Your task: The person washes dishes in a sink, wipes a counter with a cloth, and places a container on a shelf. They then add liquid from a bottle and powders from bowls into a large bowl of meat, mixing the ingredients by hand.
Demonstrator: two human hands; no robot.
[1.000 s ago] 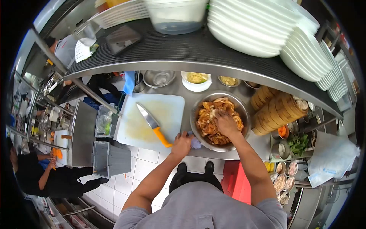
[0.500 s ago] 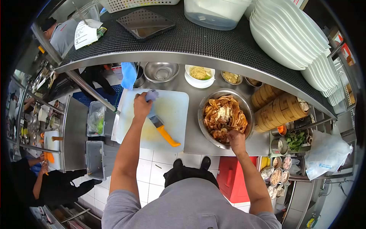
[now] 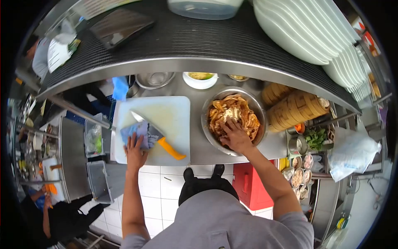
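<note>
On the white cutting board (image 3: 174, 114), my left hand (image 3: 136, 152) lies with its fingers spread over a blue-purple cloth (image 3: 129, 132). Beside and partly under the cloth is a knife (image 3: 171, 148), its orange handle toward the board's lower right and its blade pointing to the upper left. My right hand (image 3: 237, 137) reaches into a large steel bowl (image 3: 205, 132), fingers stretched out on sauce-coated meat strips (image 3: 251, 116). A pale clump of seasoning tops the meat, just above the fingers.
An overhead shelf (image 3: 199, 43) with stacked white plates (image 3: 296, 31) spans the far side. Bamboo steamers (image 3: 296, 108) stand right of the bowl. A white bowl of noodles (image 3: 200, 81) sits behind. A red box (image 3: 253, 186) is below the counter. A co-worker (image 3: 62, 216) handles carrots at left.
My left hand has moved toward me with the cloth, which now lies spread over the board's left side, and its fingers have opened. My right hand has shifted inward onto the meat. The view has shifted.
</note>
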